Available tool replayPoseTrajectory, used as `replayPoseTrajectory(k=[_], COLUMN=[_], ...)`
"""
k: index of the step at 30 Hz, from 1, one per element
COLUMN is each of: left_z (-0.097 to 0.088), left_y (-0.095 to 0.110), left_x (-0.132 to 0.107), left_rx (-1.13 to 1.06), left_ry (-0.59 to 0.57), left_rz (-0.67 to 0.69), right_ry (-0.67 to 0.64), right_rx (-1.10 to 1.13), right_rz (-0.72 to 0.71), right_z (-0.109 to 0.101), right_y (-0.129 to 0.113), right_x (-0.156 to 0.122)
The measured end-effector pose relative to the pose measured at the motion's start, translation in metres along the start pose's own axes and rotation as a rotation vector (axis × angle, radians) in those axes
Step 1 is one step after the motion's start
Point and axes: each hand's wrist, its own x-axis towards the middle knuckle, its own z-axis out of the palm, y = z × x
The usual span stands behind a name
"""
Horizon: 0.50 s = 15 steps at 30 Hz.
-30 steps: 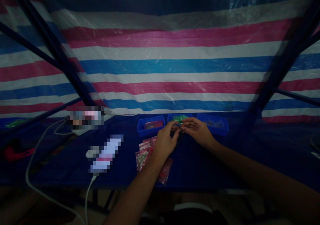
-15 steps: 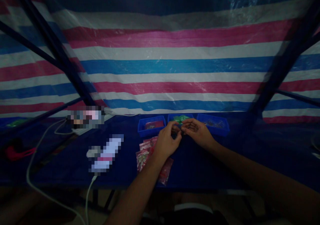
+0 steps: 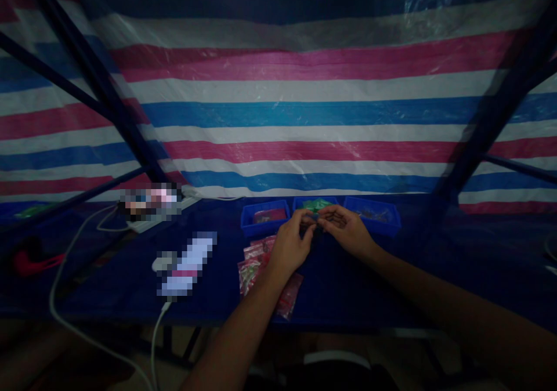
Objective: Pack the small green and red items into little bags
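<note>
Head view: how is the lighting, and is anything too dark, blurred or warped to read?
Head view: dim overall, brightest on the striped tarp, which carries plastic sheen; the left hand and right hand meet in shadow above the dark table, so anything pinched between them is unreadable; two patches to their left are pixelated; corners darken.

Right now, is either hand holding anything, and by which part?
The left hand and right hand pinch a small item between their fingertips, near the middle blue bin. Too dark to tell what it is or which part is gripped.
</note>
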Motion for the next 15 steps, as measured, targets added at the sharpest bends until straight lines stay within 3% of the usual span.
replayPoseTrajectory(k=[6,15], left_z=[-0.0006,-0.0028], left_y=[-0.0009,-0.0014], left_x=[0.0004,0.0022], left_rx=[-0.033,-0.026], left_ry=[0.014,0.125], left_rz=[-0.037,-0.118], right_ry=[0.01,0.021], right_rx=[-0.008,-0.106], right_rz=[0.004,-0.033], right_z=[-0.0021,-0.0017], right_y=[0.0031,0.0009], right_x=[0.0006,-0.0012])
